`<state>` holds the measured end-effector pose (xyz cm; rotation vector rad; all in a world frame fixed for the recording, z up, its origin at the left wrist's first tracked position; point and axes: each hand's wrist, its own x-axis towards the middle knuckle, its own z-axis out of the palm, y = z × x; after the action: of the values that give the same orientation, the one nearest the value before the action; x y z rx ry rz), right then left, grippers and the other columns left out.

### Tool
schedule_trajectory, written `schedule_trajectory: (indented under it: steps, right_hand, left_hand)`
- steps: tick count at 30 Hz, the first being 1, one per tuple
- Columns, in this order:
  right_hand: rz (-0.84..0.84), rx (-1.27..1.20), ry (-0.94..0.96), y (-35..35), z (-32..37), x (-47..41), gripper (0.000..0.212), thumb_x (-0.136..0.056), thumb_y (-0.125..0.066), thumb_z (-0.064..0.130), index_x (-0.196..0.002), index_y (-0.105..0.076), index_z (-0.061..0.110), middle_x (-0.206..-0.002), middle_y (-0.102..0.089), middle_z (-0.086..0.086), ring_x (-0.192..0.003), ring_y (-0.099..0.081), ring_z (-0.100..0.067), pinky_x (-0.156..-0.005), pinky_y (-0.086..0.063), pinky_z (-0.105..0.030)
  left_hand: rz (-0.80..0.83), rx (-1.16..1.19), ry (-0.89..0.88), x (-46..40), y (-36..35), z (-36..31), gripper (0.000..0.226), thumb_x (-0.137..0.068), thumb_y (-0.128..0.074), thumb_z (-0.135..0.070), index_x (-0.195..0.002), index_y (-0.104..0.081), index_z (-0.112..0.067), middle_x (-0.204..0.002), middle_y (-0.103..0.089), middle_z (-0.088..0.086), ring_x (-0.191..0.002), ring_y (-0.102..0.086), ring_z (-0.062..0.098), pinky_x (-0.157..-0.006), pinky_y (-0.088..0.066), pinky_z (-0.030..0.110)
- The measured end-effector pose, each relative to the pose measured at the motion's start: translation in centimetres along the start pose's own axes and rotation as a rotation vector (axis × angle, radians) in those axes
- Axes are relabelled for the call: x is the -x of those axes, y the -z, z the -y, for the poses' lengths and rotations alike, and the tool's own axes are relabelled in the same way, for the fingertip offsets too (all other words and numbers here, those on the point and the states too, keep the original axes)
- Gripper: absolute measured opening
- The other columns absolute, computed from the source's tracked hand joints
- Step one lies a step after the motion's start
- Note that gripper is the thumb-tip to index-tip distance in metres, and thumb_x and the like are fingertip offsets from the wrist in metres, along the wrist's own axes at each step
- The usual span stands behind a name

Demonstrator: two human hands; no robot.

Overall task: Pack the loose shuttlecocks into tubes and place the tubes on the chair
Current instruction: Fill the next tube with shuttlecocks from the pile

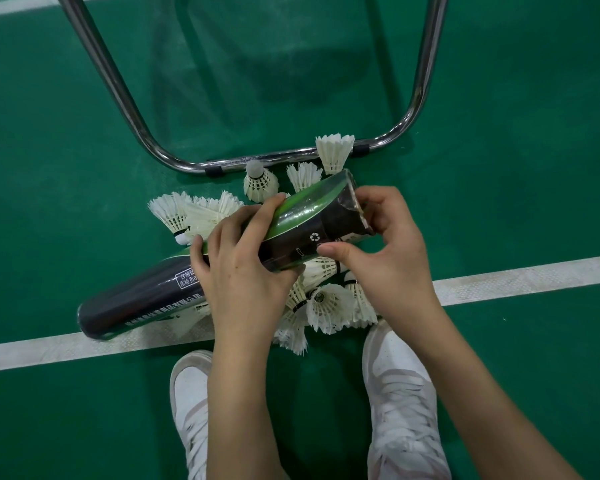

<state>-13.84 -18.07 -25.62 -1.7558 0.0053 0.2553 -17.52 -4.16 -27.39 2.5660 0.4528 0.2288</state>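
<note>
A black and green shuttlecock tube lies slanted above the floor, its open mouth up to the right. My left hand grips its middle from above. My right hand is at the mouth, thumb on the tube's side and fingers curled over the rim. I cannot tell whether those fingers hold a shuttlecock. Several loose white shuttlecocks lie in a heap under the tube, more of these shuttlecocks to the left, and one shuttlecock stands against the chair's chrome leg bar.
The chair's U-shaped metal frame stands on the green court floor just beyond the heap; its seat is out of view. A white court line runs across under the shuttlecocks. My two white sneakers stand close below.
</note>
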Motion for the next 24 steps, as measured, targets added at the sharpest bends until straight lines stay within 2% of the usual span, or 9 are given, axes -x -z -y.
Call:
schedule_trajectory:
  steps: [3, 6, 8, 12, 17, 21, 24]
  right_hand:
    - [0.036, 0.007, 0.000, 0.3, 0.0, -0.1, 0.039, -0.070, -0.077, 0.009, -0.086, -0.054, 0.037, -0.084, -0.064, 0.021, -0.084, -0.059, 0.004, -0.076, -0.044, -0.009]
    - [0.079, 0.058, -0.002, 0.3, -0.1, -0.2, 0.030, -0.074, -0.075, 0.015, -0.085, -0.058, 0.037, -0.096, -0.066, 0.009, -0.096, -0.059, -0.006, -0.085, -0.047, -0.021]
    - [0.097, 0.057, 0.007, 0.2, -0.1, -0.2, 0.030, -0.076, -0.074, 0.015, -0.087, -0.059, 0.039, -0.101, -0.066, 0.004, -0.100, -0.059, -0.011, -0.088, -0.046, -0.024]
    - [0.098, 0.030, 0.034, 0.6, 0.2, -0.4, 0.032, -0.075, -0.075, 0.013, -0.085, -0.062, 0.040, -0.098, -0.067, 0.005, -0.091, -0.059, -0.001, -0.081, -0.042, -0.009]
    - [0.164, 0.082, -0.002, 1.2, 0.0, -0.9, 0.027, -0.074, -0.076, 0.017, -0.087, -0.063, 0.036, -0.099, -0.068, 0.001, -0.099, -0.061, -0.015, -0.087, -0.047, -0.025]
    - [0.243, 0.071, -0.007, 1.5, 0.2, -1.2, 0.034, -0.078, -0.073, 0.011, -0.093, -0.056, 0.037, -0.102, -0.067, 0.007, -0.095, -0.062, -0.004, -0.086, -0.049, -0.020]
    - [0.293, 0.080, -0.009, 1.7, 0.4, -1.5, 0.036, -0.079, -0.072, 0.009, -0.096, -0.053, 0.035, -0.098, -0.067, 0.012, -0.094, -0.062, -0.002, -0.088, -0.049, -0.024]
  left_hand:
    - [0.000, 0.001, -0.010, 0.0, 0.0, -0.1, 0.081, -0.057, -0.085, -0.026, -0.129, -0.049, -0.037, -0.120, -0.054, -0.004, -0.113, -0.043, 0.016, -0.104, -0.023, 0.056]
    - [-0.005, -0.009, -0.018, 0.0, 0.1, 0.0, 0.081, -0.057, -0.085, -0.026, -0.129, -0.049, -0.038, -0.120, -0.055, -0.004, -0.113, -0.043, 0.016, -0.104, -0.024, 0.056]
    - [-0.008, -0.017, -0.023, 0.0, 0.0, 0.0, 0.081, -0.057, -0.085, -0.026, -0.129, -0.049, -0.037, -0.120, -0.055, -0.003, -0.113, -0.044, 0.018, -0.104, -0.024, 0.056]
    - [-0.001, 0.006, -0.012, -0.1, 0.1, -0.3, 0.079, -0.059, -0.084, -0.028, -0.130, -0.049, -0.037, -0.121, -0.054, -0.003, -0.114, -0.043, 0.016, -0.104, -0.023, 0.057]
    - [0.005, -0.026, -0.026, 0.0, 0.1, -0.2, 0.082, -0.057, -0.085, -0.025, -0.130, -0.049, -0.038, -0.120, -0.054, -0.004, -0.114, -0.043, 0.016, -0.103, -0.024, 0.058]
    - [0.005, -0.032, -0.026, 0.1, 0.0, -0.2, 0.081, -0.058, -0.085, -0.026, -0.129, -0.050, -0.038, -0.120, -0.055, -0.005, -0.114, -0.043, 0.017, -0.105, -0.023, 0.055]
    - [0.008, -0.041, -0.025, 0.1, 0.0, -0.2, 0.081, -0.058, -0.085, -0.025, -0.129, -0.050, -0.038, -0.120, -0.055, -0.005, -0.114, -0.045, 0.018, -0.104, -0.023, 0.054]
